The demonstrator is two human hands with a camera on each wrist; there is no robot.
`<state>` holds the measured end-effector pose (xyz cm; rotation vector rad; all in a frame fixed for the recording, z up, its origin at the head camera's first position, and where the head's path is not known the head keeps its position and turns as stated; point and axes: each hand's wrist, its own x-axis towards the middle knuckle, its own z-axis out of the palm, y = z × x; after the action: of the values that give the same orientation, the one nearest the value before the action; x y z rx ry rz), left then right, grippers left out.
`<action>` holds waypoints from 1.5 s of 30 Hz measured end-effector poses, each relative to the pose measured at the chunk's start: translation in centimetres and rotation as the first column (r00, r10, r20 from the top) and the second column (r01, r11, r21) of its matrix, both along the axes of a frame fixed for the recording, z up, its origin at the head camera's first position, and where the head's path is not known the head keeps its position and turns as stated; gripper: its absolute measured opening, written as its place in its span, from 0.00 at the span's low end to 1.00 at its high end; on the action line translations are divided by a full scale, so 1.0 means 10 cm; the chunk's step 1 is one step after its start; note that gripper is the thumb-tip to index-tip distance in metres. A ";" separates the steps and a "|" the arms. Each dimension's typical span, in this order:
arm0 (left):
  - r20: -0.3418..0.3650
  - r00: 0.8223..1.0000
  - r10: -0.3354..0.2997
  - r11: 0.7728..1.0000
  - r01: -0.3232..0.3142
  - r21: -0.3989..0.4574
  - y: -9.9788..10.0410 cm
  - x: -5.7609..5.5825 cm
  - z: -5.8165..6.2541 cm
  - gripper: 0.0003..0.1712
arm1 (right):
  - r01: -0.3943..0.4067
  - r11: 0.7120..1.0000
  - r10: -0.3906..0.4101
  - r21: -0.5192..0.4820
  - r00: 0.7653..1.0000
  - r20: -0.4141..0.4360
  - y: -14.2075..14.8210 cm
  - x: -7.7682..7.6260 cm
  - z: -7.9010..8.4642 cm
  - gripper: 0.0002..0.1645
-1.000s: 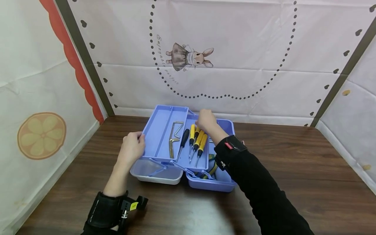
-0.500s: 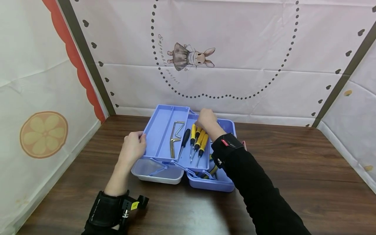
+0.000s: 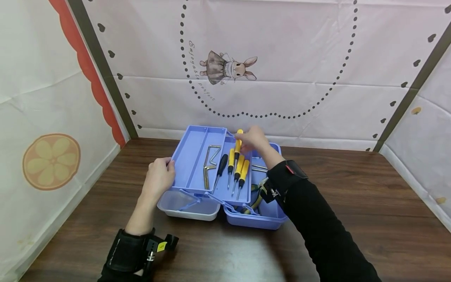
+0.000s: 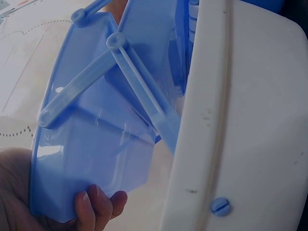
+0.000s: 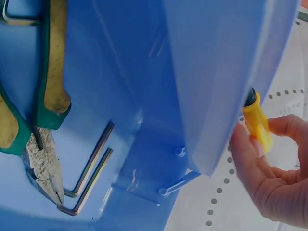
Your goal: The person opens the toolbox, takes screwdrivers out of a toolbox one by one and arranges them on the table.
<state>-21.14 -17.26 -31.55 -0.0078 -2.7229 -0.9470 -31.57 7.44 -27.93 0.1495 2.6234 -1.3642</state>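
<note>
A blue toolbox stands open, its two trays folded out. My left hand (image 3: 160, 174) grips the outer edge of the left tray (image 3: 188, 156), with its fingers curled under the bottom in the left wrist view. My right hand (image 3: 255, 140) pinches a screwdriver (image 3: 238, 143) by its yellow handle at the far end of the right tray (image 3: 220, 191). Below it lie several more screwdrivers: yellow ones, such as the nearest screwdriver (image 3: 244, 172), and a black-handled screwdriver (image 3: 222, 166). Bent metal hex keys (image 3: 208, 168) lie in the left tray.
Pliers (image 5: 55, 62) with green and yellow handles and two L-shaped hex keys (image 5: 91, 163) lie in the toolbox's deep base (image 3: 253, 223). The whitish lid (image 3: 190, 213) rests under the left tray. A printed cloth (image 3: 282, 47) hangs behind the wooden table (image 3: 352, 203).
My right hand has drawn one yellow screwdriver out from among the others, toward the back of the tray, and turned slightly to the right. My left hand keeps its hold on the tray.
</note>
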 end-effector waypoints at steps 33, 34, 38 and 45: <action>0.019 1.000 -0.019 1.000 0.019 0.020 0.00 0.01 0.02 0.19 | 0.134 0.932 -0.019 0.336 0.945 -0.325 1.75 0.38 0.11 0.20; 0.023 1.000 -0.019 1.000 0.019 0.021 0.00 0.01 0.02 0.20 | 0.140 0.926 -0.022 0.351 0.948 -0.319 1.83 0.40 0.07 0.20; 0.028 0.999 -0.018 1.000 0.018 0.023 -0.01 0.01 0.02 0.20 | 0.158 0.897 -0.061 0.413 0.969 -0.239 2.10 0.47 -0.09 0.21; 0.040 0.999 -0.021 1.000 0.020 0.023 -0.01 0.02 0.03 0.20 | 0.131 0.856 -0.134 0.500 0.990 -0.030 2.47 0.57 -0.29 0.26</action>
<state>-20.90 -17.35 -31.27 -0.0120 -2.7535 -0.9939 -25.88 32.14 -30.79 0.4096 2.9487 -0.6700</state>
